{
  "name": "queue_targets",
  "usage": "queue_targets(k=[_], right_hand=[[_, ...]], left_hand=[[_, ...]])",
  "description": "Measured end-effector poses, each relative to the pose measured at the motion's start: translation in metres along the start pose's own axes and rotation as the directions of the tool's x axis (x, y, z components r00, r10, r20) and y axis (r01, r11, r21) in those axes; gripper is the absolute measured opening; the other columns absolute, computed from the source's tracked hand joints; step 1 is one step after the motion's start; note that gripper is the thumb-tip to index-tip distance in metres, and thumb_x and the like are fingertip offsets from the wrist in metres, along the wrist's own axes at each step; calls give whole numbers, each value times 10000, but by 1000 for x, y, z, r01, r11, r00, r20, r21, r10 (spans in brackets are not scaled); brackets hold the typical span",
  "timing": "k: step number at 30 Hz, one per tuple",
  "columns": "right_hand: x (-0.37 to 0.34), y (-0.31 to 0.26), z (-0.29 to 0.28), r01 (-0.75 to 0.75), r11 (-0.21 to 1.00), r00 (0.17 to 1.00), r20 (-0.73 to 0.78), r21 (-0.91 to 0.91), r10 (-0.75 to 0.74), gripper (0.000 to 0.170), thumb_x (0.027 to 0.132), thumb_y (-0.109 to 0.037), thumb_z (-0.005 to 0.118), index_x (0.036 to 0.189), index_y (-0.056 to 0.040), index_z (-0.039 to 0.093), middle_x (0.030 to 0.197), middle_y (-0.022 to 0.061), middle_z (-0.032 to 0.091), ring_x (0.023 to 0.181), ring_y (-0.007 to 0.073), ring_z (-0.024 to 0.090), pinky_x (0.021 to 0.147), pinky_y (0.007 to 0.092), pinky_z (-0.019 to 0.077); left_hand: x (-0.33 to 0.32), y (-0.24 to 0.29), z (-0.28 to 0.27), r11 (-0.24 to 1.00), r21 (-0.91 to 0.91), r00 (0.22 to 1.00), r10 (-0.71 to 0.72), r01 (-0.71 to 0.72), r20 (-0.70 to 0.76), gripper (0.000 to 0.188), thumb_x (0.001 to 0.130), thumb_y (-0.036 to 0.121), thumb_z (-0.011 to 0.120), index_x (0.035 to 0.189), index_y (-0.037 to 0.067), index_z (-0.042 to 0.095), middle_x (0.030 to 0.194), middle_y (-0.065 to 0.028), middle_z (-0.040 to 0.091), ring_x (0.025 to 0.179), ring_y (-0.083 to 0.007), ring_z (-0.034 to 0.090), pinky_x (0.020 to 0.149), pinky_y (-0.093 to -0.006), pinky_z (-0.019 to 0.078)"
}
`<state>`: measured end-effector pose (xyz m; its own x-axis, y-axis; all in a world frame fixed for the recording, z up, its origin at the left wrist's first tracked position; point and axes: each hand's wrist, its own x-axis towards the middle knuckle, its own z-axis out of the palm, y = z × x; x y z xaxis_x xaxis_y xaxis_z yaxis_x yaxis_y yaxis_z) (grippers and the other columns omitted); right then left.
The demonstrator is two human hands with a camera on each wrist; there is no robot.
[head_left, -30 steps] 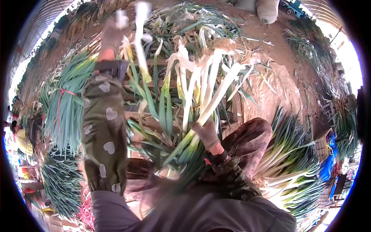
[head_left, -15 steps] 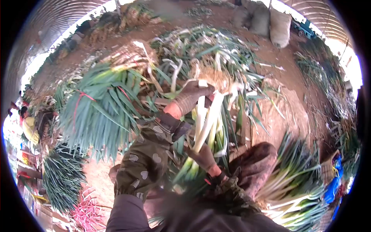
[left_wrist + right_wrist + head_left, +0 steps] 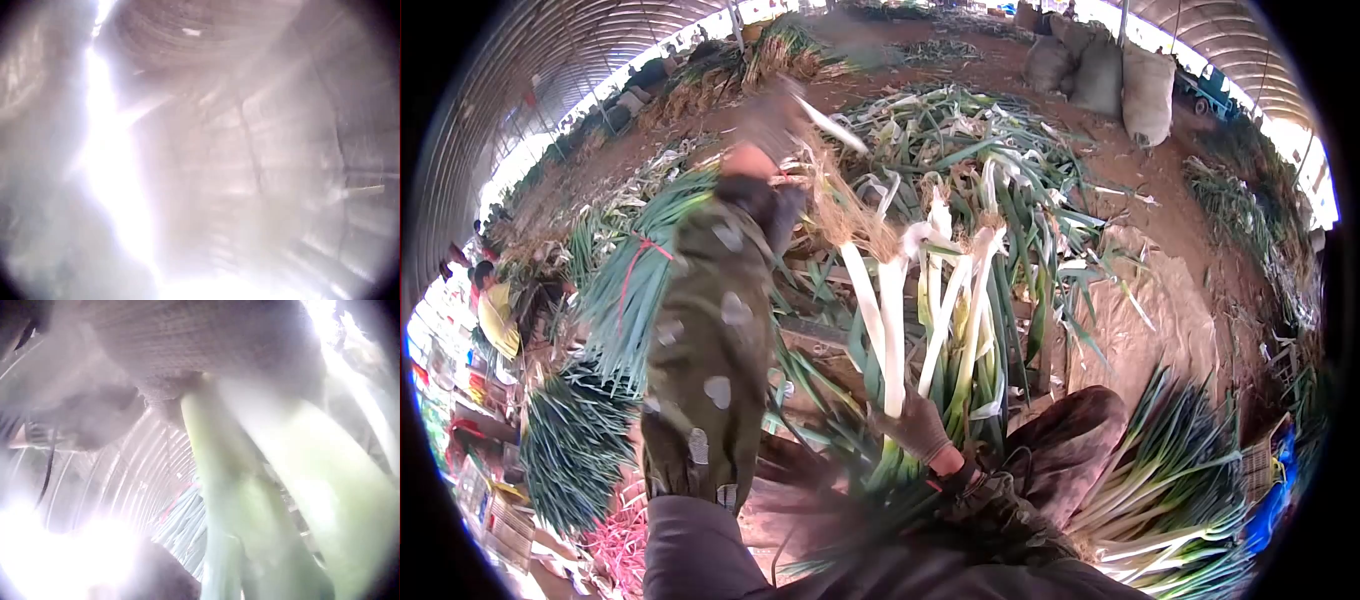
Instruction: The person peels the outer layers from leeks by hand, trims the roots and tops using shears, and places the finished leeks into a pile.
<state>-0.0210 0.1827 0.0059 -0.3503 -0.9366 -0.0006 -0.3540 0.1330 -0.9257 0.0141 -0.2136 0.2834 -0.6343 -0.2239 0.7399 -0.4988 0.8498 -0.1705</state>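
In the head view my gloved right hand (image 3: pixel 917 425) grips white-stemmed green onions (image 3: pixel 892 340) low on their stalks, roots pointing away from me. The right wrist view has this glove (image 3: pixel 212 337) wrapped around pale green stalks (image 3: pixel 337 481). My left hand (image 3: pixel 770 125) is raised at the upper left, beyond the root ends and blurred, with its fingers unclear. Beside it is a pale strip (image 3: pixel 832 125); whether the hand holds it cannot be told. The left wrist view gives only a blurred roof (image 3: pixel 281 125) and glare.
A red-tied onion bundle (image 3: pixel 625 290) lies left of centre, with another pile (image 3: pixel 575 450) below it. Loose onions and leaves (image 3: pixel 960 125) are heaped ahead. More onions (image 3: pixel 1160 480) lie at right, near brown sheeting (image 3: pixel 1150 310). Sacks (image 3: pixel 1148 95) stand at the back.
My left hand came in from the upper left to the root ends, then swung back up and left. The right hand keeps its grip; the held stalks now stand more upright.
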Motion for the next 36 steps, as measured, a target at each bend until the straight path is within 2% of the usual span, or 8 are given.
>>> queue_targets(k=[2,5,9,20,25,27,30,36], right_hand=[[-6,4,4,46,999,998,-50,-29,-48,665,768,-282,769,1307,-4,494,992,251,674,929,389,685,774,436,552],[-7,26,17,54,998,995,-84,34,-51,656,761,-266,764,1309,-10,510,1042,252,673,933,404,675,801,452,555],[15,23,20,-113,994,993,-28,-4,113,572,753,-268,752,1195,35,551,968,253,670,858,405,671,769,450,548],[9,24,44,-58,992,995,-81,-111,50,612,751,-383,762,1151,24,540,825,242,692,776,424,686,702,479,556],[1,11,28,-121,990,990,-88,-79,114,609,748,-352,748,1207,0,557,864,248,694,811,425,686,719,470,560],[-11,4,17,-107,994,988,-117,-31,103,654,754,-335,752,1276,-8,530,875,237,701,812,405,695,730,454,566],[3,22,15,-26,999,979,-200,24,30,715,762,-304,768,1345,-8,477,917,224,714,842,355,721,743,415,578],[37,10,-6,-14,999,977,-214,-36,5,754,787,-363,774,1367,-10,445,937,213,710,850,361,711,755,412,577]], left_hand=[[25,-68,-14,998,54,950,24,-7,-313,238,872,172,617,1063,33,648,727,-52,619,623,-210,613,552,-337,497],[39,-66,-100,473,-554,714,-584,685,386,234,917,200,559,1047,22,640,687,2,573,558,-136,580,471,-309,462],[-38,2,-43,970,1,510,-129,243,850,1006,710,574,739,1511,80,388,1573,-230,310,1466,-353,292,1206,-376,236],[-119,180,-14,965,19,888,231,-260,397,267,828,246,680,1042,90,707,909,-84,685,890,-252,665,861,-391,482],[-81,53,2,981,-104,955,-182,162,-233,161,867,125,569,877,80,724,782,-74,709,712,-212,688,700,-367,525],[-51,-20,-31,737,-76,737,-653,671,174,154,797,224,645,743,95,709,770,-141,689,744,-336,691,703,-456,534],[-87,-14,-37,904,420,745,-226,-79,628,247,811,304,642,886,98,754,868,-149,714,795,-363,694,733,-466,546],[-255,132,5,446,-550,591,57,706,805,1177,684,540,845,1535,2,235,1570,-273,230,1449,-386,257,1211,-405,224]])
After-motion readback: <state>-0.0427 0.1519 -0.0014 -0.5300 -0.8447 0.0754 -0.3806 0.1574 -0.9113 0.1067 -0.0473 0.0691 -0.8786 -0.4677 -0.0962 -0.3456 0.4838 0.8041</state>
